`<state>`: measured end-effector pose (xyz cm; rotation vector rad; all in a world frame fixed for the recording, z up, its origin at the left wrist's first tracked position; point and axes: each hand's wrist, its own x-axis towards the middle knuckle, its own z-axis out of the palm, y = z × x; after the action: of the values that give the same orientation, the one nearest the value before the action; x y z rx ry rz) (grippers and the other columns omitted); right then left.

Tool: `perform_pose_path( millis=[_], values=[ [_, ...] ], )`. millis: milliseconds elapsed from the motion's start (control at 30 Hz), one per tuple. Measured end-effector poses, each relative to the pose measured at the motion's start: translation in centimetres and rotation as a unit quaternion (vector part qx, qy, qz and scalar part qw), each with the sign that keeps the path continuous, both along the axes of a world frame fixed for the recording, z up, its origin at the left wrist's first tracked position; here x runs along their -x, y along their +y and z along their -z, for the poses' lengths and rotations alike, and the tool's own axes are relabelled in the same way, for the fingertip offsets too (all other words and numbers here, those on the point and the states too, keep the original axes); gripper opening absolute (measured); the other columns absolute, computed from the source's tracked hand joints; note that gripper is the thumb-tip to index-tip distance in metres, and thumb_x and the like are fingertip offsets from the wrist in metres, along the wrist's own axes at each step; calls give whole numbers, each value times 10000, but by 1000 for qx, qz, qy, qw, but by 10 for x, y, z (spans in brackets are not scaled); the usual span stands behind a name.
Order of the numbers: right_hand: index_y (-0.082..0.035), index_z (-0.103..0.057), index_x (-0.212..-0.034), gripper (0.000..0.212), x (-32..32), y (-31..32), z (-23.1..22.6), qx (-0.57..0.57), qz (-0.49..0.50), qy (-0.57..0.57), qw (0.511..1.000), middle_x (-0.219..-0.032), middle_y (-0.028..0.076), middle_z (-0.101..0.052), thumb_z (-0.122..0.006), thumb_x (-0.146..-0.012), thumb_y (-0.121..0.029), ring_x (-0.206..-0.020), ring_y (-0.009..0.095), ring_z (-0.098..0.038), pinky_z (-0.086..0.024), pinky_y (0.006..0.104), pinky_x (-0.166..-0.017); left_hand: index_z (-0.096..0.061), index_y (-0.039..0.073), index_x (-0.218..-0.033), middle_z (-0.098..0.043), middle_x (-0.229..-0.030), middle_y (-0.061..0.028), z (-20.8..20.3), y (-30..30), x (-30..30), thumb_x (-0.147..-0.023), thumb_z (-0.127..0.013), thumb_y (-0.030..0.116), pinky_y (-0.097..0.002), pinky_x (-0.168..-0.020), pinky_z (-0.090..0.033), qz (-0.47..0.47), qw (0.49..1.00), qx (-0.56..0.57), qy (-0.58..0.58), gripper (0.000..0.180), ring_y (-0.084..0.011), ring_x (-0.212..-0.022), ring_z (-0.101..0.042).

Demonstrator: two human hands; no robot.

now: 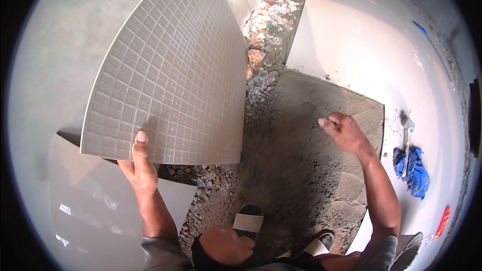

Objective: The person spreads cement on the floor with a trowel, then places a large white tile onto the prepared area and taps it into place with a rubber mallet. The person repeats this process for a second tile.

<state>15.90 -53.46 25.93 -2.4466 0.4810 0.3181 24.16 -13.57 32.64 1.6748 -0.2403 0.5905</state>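
Observation:
My left hand (141, 168) grips the lower edge of a large floor tile (165, 70), its thumb on the gridded grey back. The tile stands tilted up on my left, with its back toward me. My right hand (346, 131) is raised over a bed of grey mortar (306, 155), its fingers curled in and its thumb pressed alongside. Whether anything is in those fingers is hidden. The mortar surface is smooth at the far end and crumbly near my feet.
Shiny laid tiles (346, 35) border the mortar at the far side and right. A hammer-like tool (407, 125) lies there by a crumpled blue cloth or bag (415, 173). Rubble (263, 78) runs along the left. Another glossy tile (100, 206) lies at lower left. Sandals (248, 221) stand at the near edge.

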Motion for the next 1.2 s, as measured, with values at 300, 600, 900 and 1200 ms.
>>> perform_pose_path(
  millis=[300,600,900,1200],
  values=[
    [10,-563,-1195,710,-64,26,-21,-37,10,-70,997,-1184,254,-580,-397,-912,-620,-1138,375,-552,-430,456,-990,-552,2,-673,-401,-616,40,24,29,9,-908,-567,147,-260,-494,-190,-147,989,-9,-10,277,-62,-575,-309],
    [21,-536,-1238,767,-112,54,-66,-51,-29,-116,992,-1184,278,-573,-337,-913,-644,-1157,379,-537,-420,441,-984,-554,32,-769,-496,-771,1,134,161,95,-894,-600,194,-310,-855,-456,-2,993,116,9,209,-99,-754,-478],
    [32,-452,-1319,823,-162,82,-166,-19,-30,-328,944,-1298,265,-500,-368,-885,-663,-1242,356,-472,-385,443,-1020,-553,44,-877,-558,-904,-32,177,240,171,-818,-654,265,-389,-925,-419,98,948,214,215,250,-170,-895,-528],
    [62,-491,-1239,731,-224,83,-235,7,54,-592,804,-1136,249,-554,-394,-912,-585,-1068,326,-538,-409,414,-924,-466,18,-1307,-532,-1259,-133,121,204,163,-674,-763,364,-468,-1031,-339,63,946,251,194,780,-302,-1169,-494]
  ],
)
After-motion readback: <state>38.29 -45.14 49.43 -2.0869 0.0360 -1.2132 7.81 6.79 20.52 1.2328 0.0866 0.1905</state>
